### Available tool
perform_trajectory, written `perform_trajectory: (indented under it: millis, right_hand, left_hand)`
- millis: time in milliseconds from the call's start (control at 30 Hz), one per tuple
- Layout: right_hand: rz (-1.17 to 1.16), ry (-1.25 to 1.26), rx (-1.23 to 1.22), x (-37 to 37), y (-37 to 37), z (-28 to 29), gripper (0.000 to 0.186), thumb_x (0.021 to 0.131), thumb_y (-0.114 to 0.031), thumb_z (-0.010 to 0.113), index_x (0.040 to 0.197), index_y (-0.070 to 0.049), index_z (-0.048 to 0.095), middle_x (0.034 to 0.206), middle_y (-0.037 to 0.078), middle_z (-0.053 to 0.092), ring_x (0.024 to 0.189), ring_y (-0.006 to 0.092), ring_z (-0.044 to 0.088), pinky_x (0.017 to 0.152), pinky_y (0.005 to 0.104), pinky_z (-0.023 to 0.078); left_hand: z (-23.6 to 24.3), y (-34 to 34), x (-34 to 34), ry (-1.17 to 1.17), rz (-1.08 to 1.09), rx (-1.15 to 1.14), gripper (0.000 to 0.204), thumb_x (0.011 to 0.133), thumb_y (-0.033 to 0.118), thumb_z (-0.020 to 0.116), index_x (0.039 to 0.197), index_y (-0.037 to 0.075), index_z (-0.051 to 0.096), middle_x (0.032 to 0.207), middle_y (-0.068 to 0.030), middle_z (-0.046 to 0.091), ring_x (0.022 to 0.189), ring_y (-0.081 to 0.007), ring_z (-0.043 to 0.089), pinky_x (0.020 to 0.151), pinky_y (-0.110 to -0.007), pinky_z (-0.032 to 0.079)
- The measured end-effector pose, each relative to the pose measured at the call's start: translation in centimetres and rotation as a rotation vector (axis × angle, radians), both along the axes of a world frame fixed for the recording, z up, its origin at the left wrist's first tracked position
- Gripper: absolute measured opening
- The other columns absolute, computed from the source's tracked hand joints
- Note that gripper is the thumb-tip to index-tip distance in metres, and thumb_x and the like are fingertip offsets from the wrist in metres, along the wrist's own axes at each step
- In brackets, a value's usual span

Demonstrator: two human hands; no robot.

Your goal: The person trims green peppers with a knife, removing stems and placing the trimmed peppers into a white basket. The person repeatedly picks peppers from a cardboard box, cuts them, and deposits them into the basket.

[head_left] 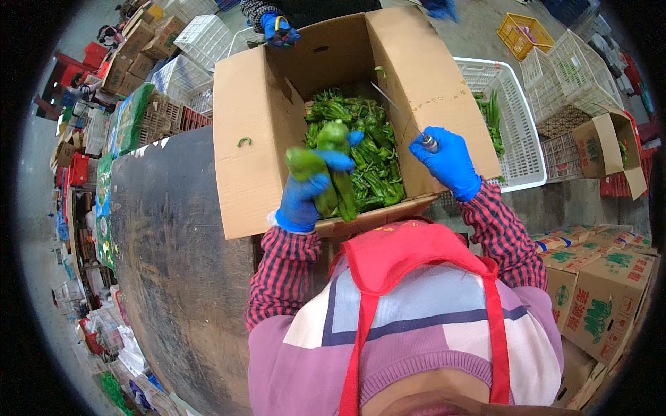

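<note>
Head view: the left hand (298, 202), in a blue glove, carries several green peppers (304, 164) over the near part of an open cardboard box (322, 66). Its fingers curl round the bunch, held partly apart by the bulk; blur hides the exact count. The right hand (447, 163), gloved too, has its fingers closed about the handle of a small knife (429, 143).

More peppers, a loose heap (374, 166), lie inside the box. The bunch is probably held above them so that anything slipping drops onto the heap. The knife seems angled for safety: its thin blade slants away from the body and clear of the left fingers.

The left flap (239, 184) folds outward beside the dark table (180, 270), with a curled green scrap (244, 141) on it; the right flap (427, 66) leans out toward a white basket (520, 139). Spread like this, they likely widen the mouth for reaching in. The near edge sits close to the red apron (406, 256), leaving little space there. The upright far wall bounds the reach, with a co-worker's sleeve (255, 9) beyond its left corner. The easiest room is above the heap, between the hands.
</note>
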State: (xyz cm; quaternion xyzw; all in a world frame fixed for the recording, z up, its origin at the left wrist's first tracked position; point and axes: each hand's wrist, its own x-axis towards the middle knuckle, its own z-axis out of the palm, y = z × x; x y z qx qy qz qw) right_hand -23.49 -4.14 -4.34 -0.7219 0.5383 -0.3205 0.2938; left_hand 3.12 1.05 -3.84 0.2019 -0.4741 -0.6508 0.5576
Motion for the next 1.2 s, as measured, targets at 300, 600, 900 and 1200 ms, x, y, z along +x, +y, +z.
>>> perform_trajectory:
  millis: [300, 600, 900, 1200]
  right_hand:
    - [0.071, -0.485, 0.57, 2.2, 1.6, 1.8, 0.025, 0.086, -0.019, 0.063, 0.099, 0.002, 0.066, 0.077, 0.008, 0.067, 0.051, 0.0073, 0.055, 0.042, 0.0202, 0.043]
    - [0.181, -0.641, 0.579, 3.7, 2.5, 3.5, 0.044, 0.09, -0.036, 0.058, 0.117, -0.002, 0.058, 0.079, 0.007, 0.064, 0.046, 0.0045, 0.048, 0.043, 0.0173, 0.039]
    - [0.221, -0.71, 0.29, 4.7, 2.7, 1.7, 0.039, 0.082, -0.021, 0.069, 0.119, -0.011, 0.061, 0.081, -0.001, 0.063, 0.056, 0.003, 0.049, 0.047, 0.0188, 0.041]
    - [0.097, -0.964, 0.772, 1.7, 1.7, 0.1, 0.038, 0.079, -0.008, 0.063, 0.116, 0.0, 0.058, 0.07, 0.002, 0.058, 0.045, 0.0078, 0.048, 0.041, 0.0205, 0.039]
  left_hand:
    - [-1.7, -1.5, -2.4, 0.777, 0.005, 0.563, 0.059, 0.091, 0.037, 0.053, 0.138, 0.007, 0.036, 0.143, -0.0244, 0.031, 0.126, -0.0332, 0.04, 0.107, -0.045, 0.032]
    - [-2.1, -1.7, -3.6, 0.758, 0.04, 0.632, 0.057, 0.095, 0.036, 0.049, 0.14, 0.005, 0.033, 0.139, -0.0214, 0.035, 0.129, -0.0331, 0.036, 0.109, -0.047, 0.03]
    - [-2.2, -1.5, -4.8, 0.555, 0.073, 0.54, 0.054, 0.093, 0.024, 0.052, 0.139, 0.004, 0.034, 0.136, -0.0177, 0.042, 0.124, -0.0304, 0.041, 0.107, -0.045, 0.033]
    - [1.1, -0.5, -5.0, -0.017, 0.184, 0.285, 0.054, 0.081, -0.003, 0.055, 0.133, 0.003, 0.043, 0.132, -0.0087, 0.05, 0.118, -0.0185, 0.048, 0.101, -0.031, 0.038]
